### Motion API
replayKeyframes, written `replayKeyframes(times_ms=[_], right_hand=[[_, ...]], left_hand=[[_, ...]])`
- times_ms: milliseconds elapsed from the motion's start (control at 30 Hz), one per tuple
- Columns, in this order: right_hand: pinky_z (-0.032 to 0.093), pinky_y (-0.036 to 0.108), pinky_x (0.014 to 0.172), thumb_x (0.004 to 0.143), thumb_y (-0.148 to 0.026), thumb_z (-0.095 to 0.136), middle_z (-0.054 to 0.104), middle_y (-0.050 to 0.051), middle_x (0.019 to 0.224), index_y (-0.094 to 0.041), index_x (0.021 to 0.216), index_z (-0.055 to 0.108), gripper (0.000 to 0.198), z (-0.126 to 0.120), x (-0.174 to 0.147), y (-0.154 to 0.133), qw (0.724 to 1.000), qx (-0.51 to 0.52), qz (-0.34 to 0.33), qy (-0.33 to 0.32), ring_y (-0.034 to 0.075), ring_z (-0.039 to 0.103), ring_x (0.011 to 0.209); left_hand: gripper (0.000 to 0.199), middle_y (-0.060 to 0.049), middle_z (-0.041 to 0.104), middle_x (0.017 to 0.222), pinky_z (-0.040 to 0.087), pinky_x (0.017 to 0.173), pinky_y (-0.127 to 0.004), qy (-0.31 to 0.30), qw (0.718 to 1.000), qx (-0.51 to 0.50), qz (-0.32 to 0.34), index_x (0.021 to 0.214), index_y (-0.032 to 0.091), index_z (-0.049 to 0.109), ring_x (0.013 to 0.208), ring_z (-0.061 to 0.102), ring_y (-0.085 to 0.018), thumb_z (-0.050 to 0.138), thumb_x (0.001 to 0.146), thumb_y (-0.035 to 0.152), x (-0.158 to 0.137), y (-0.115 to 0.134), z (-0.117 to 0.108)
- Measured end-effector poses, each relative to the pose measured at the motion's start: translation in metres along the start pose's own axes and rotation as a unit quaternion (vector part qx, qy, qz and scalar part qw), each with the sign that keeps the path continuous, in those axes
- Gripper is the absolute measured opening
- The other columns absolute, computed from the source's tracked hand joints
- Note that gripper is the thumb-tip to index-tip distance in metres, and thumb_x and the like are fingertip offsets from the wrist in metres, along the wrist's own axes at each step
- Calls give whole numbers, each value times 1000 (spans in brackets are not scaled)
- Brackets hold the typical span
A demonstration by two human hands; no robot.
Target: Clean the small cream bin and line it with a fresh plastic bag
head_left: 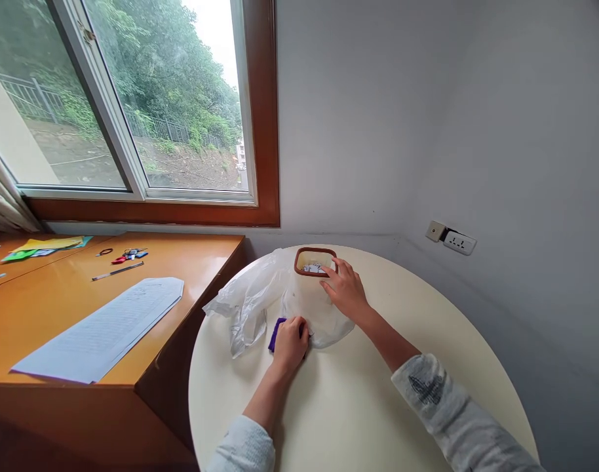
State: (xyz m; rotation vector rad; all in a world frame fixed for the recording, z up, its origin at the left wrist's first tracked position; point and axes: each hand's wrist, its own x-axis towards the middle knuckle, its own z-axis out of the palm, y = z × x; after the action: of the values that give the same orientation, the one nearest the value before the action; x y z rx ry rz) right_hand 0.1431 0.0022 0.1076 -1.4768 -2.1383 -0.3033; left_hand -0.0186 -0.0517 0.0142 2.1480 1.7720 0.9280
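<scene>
My left hand [290,342] is closed on a folded purple cloth [276,334] and presses it against the round cream table [368,387]. Farther back stands a small pale bin [307,292] with a brown rim, holding white paper scraps [313,268]. At the bin's right front corner is my right hand [347,288], its fingers apart, with fingertips at the rim and the thumb by the front wall. A clear plastic bag [253,298] spreads around the bin and to its left, its near edge just beyond the cloth.
An orange-brown desk [117,357] adjoins on the left, bearing paper sheets [107,328], a pen [117,271], keys [130,255] and coloured papers [48,246]. Behind are a wall and a window [147,98]. A socket [459,242] is on the right wall.
</scene>
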Motion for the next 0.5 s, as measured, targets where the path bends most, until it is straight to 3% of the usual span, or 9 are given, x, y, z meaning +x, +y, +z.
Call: replayKeyframes(times_ms=[500], right_hand=[[37, 41, 94, 85, -38, 50, 42, 10, 133, -24, 112, 58, 32, 4, 13, 2, 997, 23, -32, 59, 25, 35, 124]], left_hand=[[14, -4, 64, 77, 37, 69, -27, 5, 1000, -12, -14, 72, 18, 56, 75, 57, -17, 44, 79, 13, 1, -2, 3]])
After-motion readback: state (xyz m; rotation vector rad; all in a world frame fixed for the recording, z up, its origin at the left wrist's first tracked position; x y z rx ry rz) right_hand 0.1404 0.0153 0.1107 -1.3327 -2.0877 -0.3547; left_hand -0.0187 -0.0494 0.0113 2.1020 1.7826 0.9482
